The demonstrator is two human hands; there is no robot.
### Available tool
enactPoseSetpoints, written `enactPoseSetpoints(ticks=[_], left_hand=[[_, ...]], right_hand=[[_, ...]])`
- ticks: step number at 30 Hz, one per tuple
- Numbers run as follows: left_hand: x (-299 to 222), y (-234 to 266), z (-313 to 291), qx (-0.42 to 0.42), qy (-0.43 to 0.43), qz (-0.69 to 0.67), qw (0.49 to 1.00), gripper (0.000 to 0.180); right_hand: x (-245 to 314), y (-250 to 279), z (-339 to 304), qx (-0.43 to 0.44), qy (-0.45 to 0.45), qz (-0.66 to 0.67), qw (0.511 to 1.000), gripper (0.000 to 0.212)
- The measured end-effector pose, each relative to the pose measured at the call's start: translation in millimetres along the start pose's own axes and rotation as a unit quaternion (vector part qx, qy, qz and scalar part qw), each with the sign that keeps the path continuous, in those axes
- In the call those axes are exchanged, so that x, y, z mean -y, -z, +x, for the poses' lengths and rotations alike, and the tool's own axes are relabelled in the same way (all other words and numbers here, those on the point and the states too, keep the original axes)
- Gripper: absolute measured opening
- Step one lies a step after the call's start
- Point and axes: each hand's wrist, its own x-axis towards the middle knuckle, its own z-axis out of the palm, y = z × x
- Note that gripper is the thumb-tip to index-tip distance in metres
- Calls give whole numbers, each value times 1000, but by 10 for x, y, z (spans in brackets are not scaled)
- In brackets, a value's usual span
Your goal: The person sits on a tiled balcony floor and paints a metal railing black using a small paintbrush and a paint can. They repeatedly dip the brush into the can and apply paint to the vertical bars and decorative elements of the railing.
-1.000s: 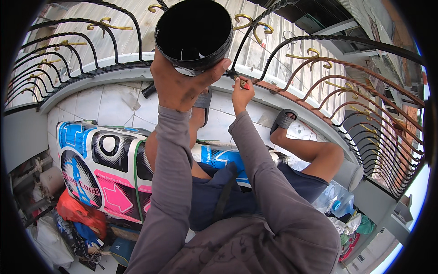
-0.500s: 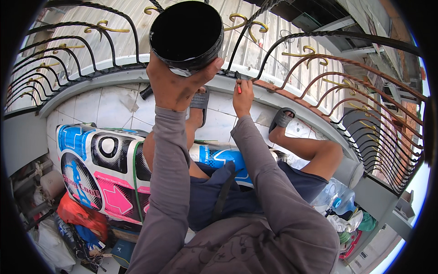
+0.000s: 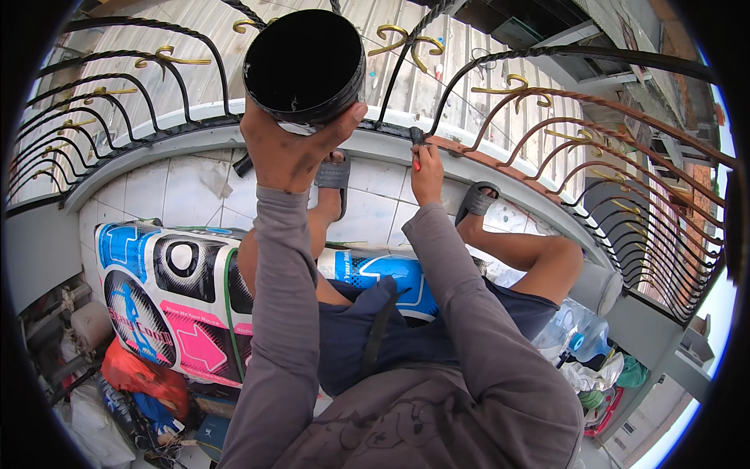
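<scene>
My left hand (image 3: 291, 154), its fingers wrapped low around a black paint pot (image 3: 308, 70), keeps the pot raised beside the railing. The pot's mouth faces me and its inside is dark; how much paint it holds I cannot tell. In my right hand (image 3: 426, 176) is a paintbrush (image 3: 417, 136) with a red handle, its dark bristles against the bottom bar of the curved railing (image 3: 492, 159). Left of the brush that bar is black; to the right it is reddish brown. Dark smudges mark my left hand.
Twisted uprights with gold scrolls (image 3: 406, 43) rise from a low white ledge (image 3: 375, 144). Between my legs and beyond lies a printed rolled mat (image 3: 187, 313). A large clear water bottle (image 3: 574, 336) is at the right. Orange cloth (image 3: 141, 375) and cables are at lower left.
My right hand and the brush have moved right along the bottom bar. The paint pot has shifted slightly left and down in the picture, still in my left hand.
</scene>
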Motion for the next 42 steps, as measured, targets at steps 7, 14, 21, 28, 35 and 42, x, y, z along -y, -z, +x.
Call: enactPoseSetpoints(ticks=[7,14,21,28,35,42], left_hand=[[57,33,-19,-29,-22,12,999,63],[120,-43,34,-20,-27,2,999,72],[66,-51,24,4,-32,42,999,68],[24,-77,-13,29,-2,44,999,68],[85,-110,1,-29,-40,24,998,64],[96,-112,25,-22,-28,7,999,59]], right_hand=[[-516,439,-156,-44,-25,24,998,17],[-547,133,191,-119,-399,394,820,22],[-693,545,62,-98,-89,-59,989,15],[-414,161,108,-54,-115,180,976,14],[-542,365,149,-125,-95,56,986,9],[-550,307,187,-157,-130,143,969,10]])
